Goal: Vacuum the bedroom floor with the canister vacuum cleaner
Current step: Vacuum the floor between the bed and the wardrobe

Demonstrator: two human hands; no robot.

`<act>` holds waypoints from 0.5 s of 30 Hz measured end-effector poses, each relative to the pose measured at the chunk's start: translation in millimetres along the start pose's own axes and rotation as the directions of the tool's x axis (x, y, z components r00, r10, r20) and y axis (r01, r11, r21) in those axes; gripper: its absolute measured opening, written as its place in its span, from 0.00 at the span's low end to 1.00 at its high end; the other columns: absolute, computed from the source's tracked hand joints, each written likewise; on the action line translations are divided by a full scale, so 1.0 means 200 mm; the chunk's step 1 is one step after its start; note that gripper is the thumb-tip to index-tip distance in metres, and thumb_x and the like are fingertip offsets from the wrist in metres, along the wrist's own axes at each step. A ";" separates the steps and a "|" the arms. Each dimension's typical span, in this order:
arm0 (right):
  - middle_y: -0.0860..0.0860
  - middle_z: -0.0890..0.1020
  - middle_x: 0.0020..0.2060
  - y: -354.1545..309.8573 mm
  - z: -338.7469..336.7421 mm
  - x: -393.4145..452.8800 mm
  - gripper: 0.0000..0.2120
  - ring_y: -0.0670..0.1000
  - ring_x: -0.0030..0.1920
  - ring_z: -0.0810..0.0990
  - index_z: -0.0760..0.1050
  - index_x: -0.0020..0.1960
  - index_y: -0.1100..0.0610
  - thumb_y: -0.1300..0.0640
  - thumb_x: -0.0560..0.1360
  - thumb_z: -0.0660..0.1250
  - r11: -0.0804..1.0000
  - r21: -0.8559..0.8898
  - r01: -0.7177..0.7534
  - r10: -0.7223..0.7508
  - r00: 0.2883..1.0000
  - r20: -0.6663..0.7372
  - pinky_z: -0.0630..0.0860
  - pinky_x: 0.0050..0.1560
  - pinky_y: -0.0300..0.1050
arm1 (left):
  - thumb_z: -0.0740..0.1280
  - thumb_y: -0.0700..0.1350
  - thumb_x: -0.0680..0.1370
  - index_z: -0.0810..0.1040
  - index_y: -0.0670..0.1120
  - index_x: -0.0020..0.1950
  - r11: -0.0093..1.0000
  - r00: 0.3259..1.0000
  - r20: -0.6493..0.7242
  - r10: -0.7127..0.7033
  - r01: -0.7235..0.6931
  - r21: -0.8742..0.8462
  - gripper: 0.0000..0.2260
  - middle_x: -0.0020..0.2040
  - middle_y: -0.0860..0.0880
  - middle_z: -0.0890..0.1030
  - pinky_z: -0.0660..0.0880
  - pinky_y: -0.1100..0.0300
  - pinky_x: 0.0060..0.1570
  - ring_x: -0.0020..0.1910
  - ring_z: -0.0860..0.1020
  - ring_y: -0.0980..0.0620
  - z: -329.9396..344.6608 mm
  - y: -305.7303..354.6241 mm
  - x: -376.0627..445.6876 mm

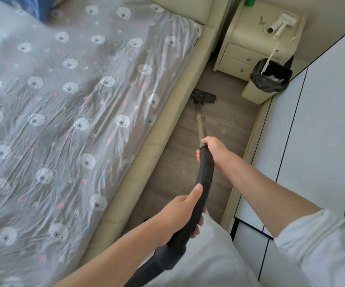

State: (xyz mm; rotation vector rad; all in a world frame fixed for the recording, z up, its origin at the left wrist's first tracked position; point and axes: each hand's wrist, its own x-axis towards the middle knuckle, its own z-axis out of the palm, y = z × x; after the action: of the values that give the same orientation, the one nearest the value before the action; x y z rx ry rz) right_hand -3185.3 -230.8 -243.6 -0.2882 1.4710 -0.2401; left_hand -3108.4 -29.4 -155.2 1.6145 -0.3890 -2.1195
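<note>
No readable brand or writing anywhere. Vacuum wand (201, 125) runs lengthwise along bed frame (163, 139), pointing away toward nightstand (248, 48). Floor head (203, 96) flat on wood floor (225, 125), just beside bed frame, near lined trash bin (268, 81). Right hand (214, 150) grips wand top at curved black handle (203, 177). Left hand (179, 216) wraps handle's lower end, above ribbed hose (144, 272).

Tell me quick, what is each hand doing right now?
Left hand: closed around the lower bend of the black vacuum handle.
Right hand: closed around the top of the same handle, where the wand begins.
</note>
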 end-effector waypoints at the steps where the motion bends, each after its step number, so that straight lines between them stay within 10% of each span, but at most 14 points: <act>1: 0.58 0.74 0.35 -0.05 0.00 0.03 0.08 0.52 0.25 0.74 0.67 0.51 0.61 0.57 0.76 0.62 1.000 -0.015 0.006 -0.006 1.000 0.001 0.76 0.26 0.42 | 0.57 0.73 0.76 0.78 0.45 0.47 1.000 1.000 -0.008 0.005 -0.005 0.002 0.31 0.35 0.47 0.81 0.78 0.56 0.37 0.31 0.79 0.48 -0.01 0.04 0.05; 15: 0.56 0.76 0.35 -0.44 -0.22 0.51 0.11 0.51 0.29 0.76 0.70 0.50 0.61 0.53 0.79 0.64 0.995 -0.099 -0.008 0.007 1.000 -0.012 0.77 0.28 0.42 | 0.56 0.73 0.78 0.79 0.45 0.42 0.994 0.989 -0.108 -0.105 0.103 -0.024 0.31 0.33 0.48 0.80 0.78 0.60 0.33 0.27 0.78 0.52 0.15 0.26 0.71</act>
State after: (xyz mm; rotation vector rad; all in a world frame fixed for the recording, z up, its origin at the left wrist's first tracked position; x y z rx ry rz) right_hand -3219.7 -349.9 -313.6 -0.3618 1.4973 -0.1627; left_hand -3159.3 -148.2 -240.8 1.7659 -0.2539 -2.0916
